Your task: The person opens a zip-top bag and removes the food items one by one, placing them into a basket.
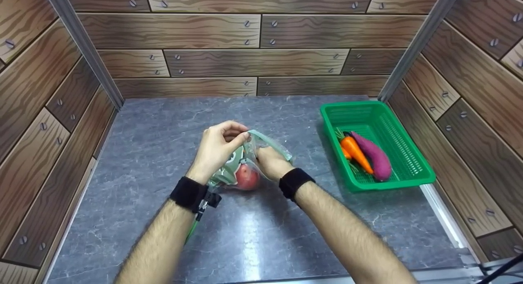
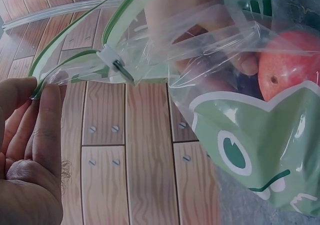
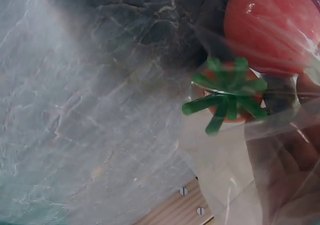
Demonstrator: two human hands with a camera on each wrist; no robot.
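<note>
My left hand [image 1: 216, 147] pinches one end of the zip strip [image 1: 267, 141] at the mouth of a clear bag [image 2: 250, 130] with a green cartoon face. A white slider [image 2: 116, 64] sits on the strip. My right hand [image 1: 271, 163] reaches through the mouth, its fingers seen through the film. Inside rests a round red fruit [image 2: 287, 62] with a small dark dimple. Beside my right fingers [image 3: 285, 160], the right wrist view shows an orange vegetable top with green stalks [image 3: 225, 95] through the film; I cannot tell whether they grip it.
At the right stands a green plastic basket [image 1: 392, 186] holding carrots [image 1: 356, 153] and a purple eggplant [image 1: 375, 155]. Wood-patterned walls [image 1: 204, 30] enclose the grey marbled table [image 1: 135, 161] on the back and both sides.
</note>
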